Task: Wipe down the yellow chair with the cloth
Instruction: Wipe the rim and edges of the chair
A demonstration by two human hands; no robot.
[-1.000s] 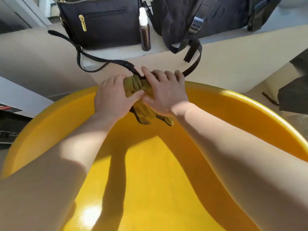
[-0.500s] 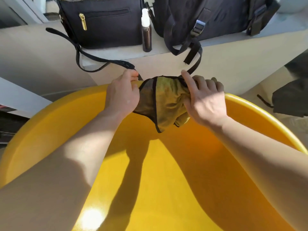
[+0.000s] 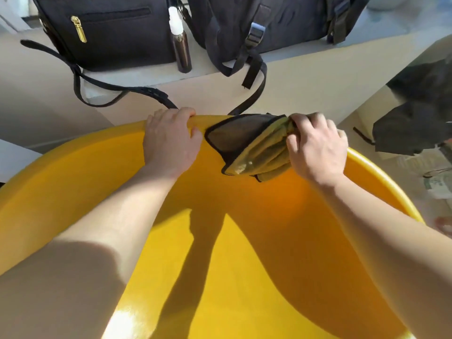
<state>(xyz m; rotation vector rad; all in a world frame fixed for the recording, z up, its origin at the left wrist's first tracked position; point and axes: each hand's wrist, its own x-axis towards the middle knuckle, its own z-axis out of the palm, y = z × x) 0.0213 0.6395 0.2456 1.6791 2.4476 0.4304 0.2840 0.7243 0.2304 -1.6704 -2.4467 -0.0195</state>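
right hand (image 3: pixel 316 148) clamps the cloth (image 3: pixel 252 145) (bunched, trailing leftward) on the yellow chair (image 3: pixel 73 172) rim; left hand (image 3: pixel 171 140) apparently grips bare rim.

There is one view only, from the person's head. It looks forward and steeply down into the glossy yellow plastic chair (image 3: pixel 220 265), very near, so the chair fills the lower part. Beyond the far rim of the chair, a pale ledge (image 3: pixel 305 69) crosses the top.
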